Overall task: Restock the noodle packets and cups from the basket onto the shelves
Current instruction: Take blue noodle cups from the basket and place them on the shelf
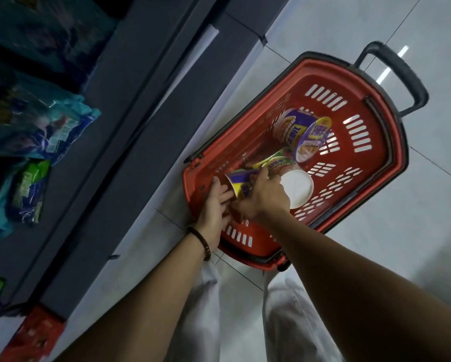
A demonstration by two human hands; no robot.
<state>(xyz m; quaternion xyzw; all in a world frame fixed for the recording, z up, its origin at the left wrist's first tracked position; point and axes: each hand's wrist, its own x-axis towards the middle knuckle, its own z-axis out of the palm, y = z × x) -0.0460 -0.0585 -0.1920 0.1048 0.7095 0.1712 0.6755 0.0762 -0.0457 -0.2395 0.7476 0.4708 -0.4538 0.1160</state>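
Note:
A red shopping basket (370,142) stands on the floor, and both my hands reach into its near end. My right hand (263,197) grips a purple and yellow noodle cup (238,182) lying on its side. My left hand (215,207) presses against the same cup from the left with its fingers nearly straight. Beside it lies a green noodle cup (281,165) with its white base (298,188) facing me. Two purple cups (301,133) lie at the far end of the basket.
Dark grey shelves (130,105) run along the left, with blue and green noodle packets (36,126) on them and a red packet (36,333) lower down. The basket's black pull handle (399,71) sticks out at the far end. Pale tiled floor (402,244) lies to the right.

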